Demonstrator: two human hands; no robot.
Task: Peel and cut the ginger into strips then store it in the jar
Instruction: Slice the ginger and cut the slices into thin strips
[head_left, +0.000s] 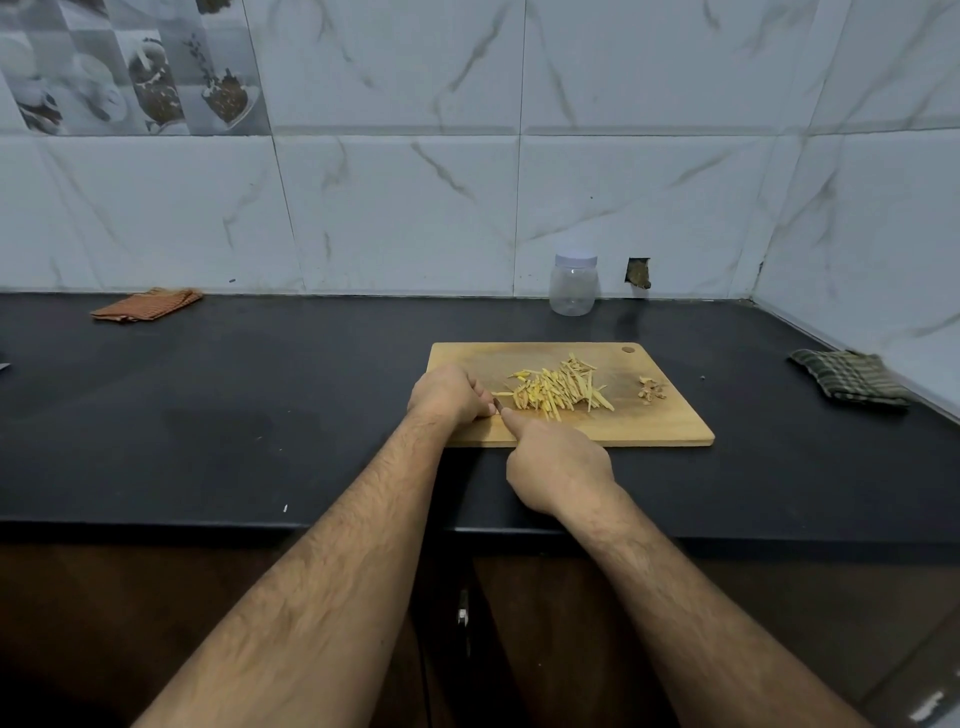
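Curled left hand (451, 392) and right hand (556, 465), forefinger out, perhaps gripping a knife, at eight o'clock of ginger strips (558, 389).

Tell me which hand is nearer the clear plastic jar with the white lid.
Right. The right hand lies almost straight in front of the clear plastic jar; the left hand sits on the wooden cutting board, further left.
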